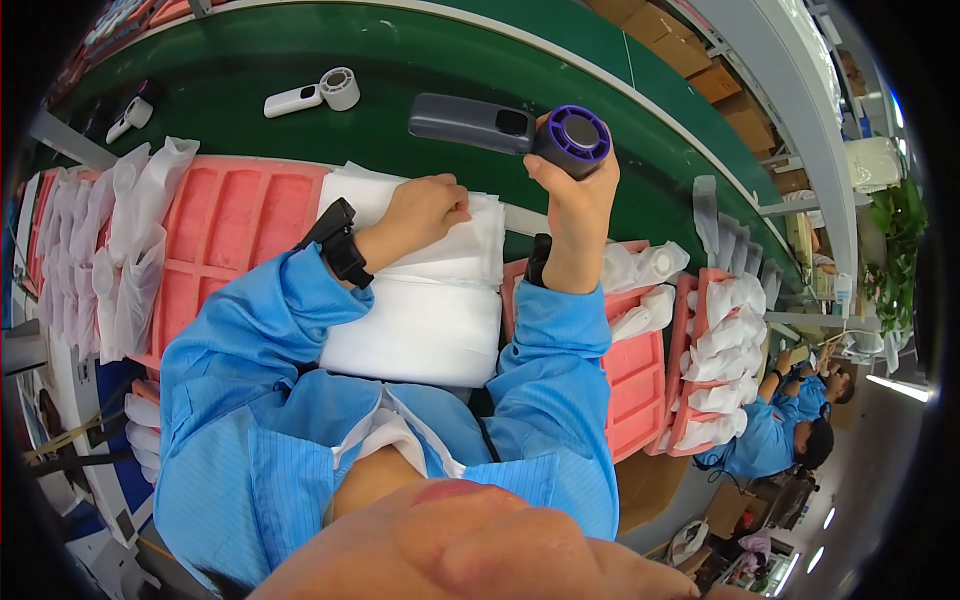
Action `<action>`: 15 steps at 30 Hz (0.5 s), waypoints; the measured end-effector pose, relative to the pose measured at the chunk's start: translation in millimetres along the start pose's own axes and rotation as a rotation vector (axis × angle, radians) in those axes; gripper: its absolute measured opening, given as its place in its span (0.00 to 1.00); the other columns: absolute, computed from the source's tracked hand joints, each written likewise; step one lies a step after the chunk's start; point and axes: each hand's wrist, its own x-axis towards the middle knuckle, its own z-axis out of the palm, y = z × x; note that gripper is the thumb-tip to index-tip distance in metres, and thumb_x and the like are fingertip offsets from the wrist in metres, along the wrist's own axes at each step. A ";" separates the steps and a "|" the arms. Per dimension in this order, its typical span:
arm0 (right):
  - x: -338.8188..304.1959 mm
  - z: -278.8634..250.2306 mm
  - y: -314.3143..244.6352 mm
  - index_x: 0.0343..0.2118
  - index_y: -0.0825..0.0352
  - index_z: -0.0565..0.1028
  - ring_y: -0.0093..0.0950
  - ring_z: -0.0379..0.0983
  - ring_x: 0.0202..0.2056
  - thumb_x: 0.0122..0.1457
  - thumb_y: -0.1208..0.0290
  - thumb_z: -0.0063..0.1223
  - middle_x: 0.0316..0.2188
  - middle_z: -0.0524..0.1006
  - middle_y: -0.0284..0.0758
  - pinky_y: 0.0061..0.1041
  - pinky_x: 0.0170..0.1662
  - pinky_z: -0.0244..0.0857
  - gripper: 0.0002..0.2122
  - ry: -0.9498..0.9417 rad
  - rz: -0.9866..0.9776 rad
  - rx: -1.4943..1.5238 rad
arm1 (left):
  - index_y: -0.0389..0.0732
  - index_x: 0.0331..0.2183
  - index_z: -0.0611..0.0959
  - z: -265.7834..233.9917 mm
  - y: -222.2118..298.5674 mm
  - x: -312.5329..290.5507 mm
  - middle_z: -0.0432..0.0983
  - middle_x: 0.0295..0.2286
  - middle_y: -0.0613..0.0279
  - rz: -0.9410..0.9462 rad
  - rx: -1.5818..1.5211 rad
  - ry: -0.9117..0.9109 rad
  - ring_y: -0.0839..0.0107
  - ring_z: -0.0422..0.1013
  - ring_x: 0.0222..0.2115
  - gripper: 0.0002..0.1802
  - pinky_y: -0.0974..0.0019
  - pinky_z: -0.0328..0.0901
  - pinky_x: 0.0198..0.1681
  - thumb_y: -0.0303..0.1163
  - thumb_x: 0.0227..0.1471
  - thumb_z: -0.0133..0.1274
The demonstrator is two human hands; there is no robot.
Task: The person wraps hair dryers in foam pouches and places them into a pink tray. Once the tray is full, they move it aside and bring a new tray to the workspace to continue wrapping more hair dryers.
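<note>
Head view, my right hand (572,200) clamped around a grey handheld fan with purple head (515,130), raised over the green conveyor belt (250,60), my left hand (425,208) fingers curled, pressing the stack of white foam bags (430,290), pink trays (225,235) alongside.

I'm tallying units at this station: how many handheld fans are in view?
3. A grey and purple fan is in the right hand; two white fans lie on the green belt, one at centre, one far left. Bagged ones may be hidden.

Green conveyor belt (250,60), cardboard boxes (700,60) behind, ceiling lights (900,388).
</note>
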 end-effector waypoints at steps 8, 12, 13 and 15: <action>-0.5 -12.2 -18.3 0.42 0.70 0.69 0.26 0.71 0.39 0.31 0.82 0.63 0.37 0.73 0.36 0.24 0.44 0.65 0.27 0.035 -0.068 -0.206 | 0.38 0.29 0.79 -40.4 -28.3 2.7 0.73 0.25 0.68 -0.185 -0.890 -0.096 0.81 0.68 0.26 0.04 0.78 0.62 0.31 0.28 0.51 0.55; -4.0 -18.5 -25.4 0.41 0.70 0.69 0.27 0.71 0.40 0.30 0.83 0.61 0.38 0.73 0.36 0.25 0.46 0.65 0.27 -0.024 -0.146 -0.288 | 0.35 0.28 0.79 -82.7 -9.7 0.2 0.72 0.22 0.73 -0.166 -0.964 0.060 0.88 0.63 0.21 0.08 0.81 0.58 0.25 0.31 0.50 0.57; -5.1 -17.0 -27.1 0.41 0.70 0.69 0.27 0.71 0.41 0.30 0.83 0.60 0.38 0.73 0.37 0.25 0.47 0.65 0.27 -0.045 -0.174 -0.316 | 0.36 0.28 0.79 -88.0 -8.7 -0.8 0.72 0.22 0.73 -0.179 -0.917 0.080 0.88 0.63 0.21 0.08 0.81 0.58 0.25 0.31 0.50 0.57; -8.5 -13.4 -29.2 0.41 0.70 0.69 0.27 0.71 0.40 0.29 0.83 0.59 0.38 0.73 0.37 0.25 0.46 0.65 0.27 -0.047 -0.198 -0.322 | 0.36 0.28 0.79 -93.6 -7.6 -2.4 0.72 0.22 0.72 -0.202 -0.823 0.115 0.88 0.63 0.21 0.07 0.82 0.58 0.24 0.30 0.50 0.57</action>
